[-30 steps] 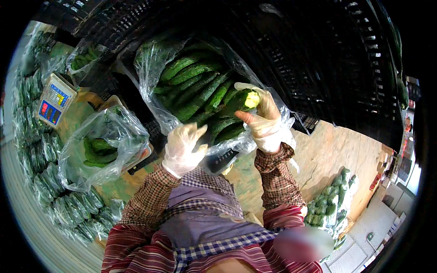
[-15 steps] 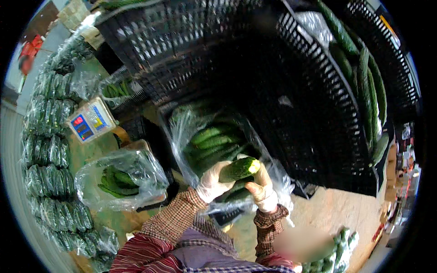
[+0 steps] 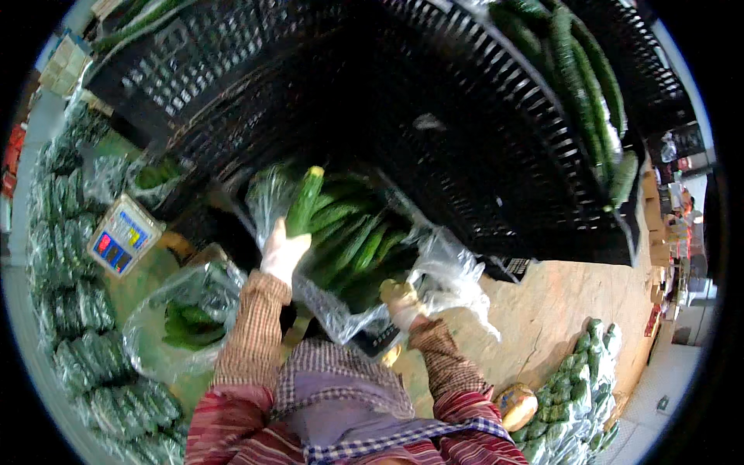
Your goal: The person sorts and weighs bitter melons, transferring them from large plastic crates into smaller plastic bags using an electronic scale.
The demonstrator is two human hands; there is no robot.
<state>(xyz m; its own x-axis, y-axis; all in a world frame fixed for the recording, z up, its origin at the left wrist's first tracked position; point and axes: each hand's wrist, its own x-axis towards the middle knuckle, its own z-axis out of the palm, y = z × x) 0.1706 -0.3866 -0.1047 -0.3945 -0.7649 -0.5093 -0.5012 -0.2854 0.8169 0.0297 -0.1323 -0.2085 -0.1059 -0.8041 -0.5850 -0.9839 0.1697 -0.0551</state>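
A green cucumber [image 3: 304, 203] stands nearly upright in my gloved left hand [image 3: 285, 246], its pale end pointing up and away. Beneath and beside it, several more cucumbers [image 3: 360, 236] lie in a clear plastic liner bag [image 3: 329, 306] set inside a black crate. My gloved right hand [image 3: 401, 301] is at the near right side of that bag, next to its bunched plastic edge [image 3: 453, 275]. Its fingers are bent and blurred, so whether they grip anything is unclear.
Tall black slatted crates [image 3: 496, 155] rise ahead and to the right; cucumbers [image 3: 585, 85] fill one. A scale [image 3: 124, 235] and an open bag of cucumbers [image 3: 190, 325] are at left. Bagged cucumbers [image 3: 81, 310] line the far left; more bags [image 3: 570, 395] lie at lower right.
Both hands were together at the cucumber; now they are apart. The left hand has carried it left and forward, tilting it upright, while the right hand has moved slightly left. My view has shifted.
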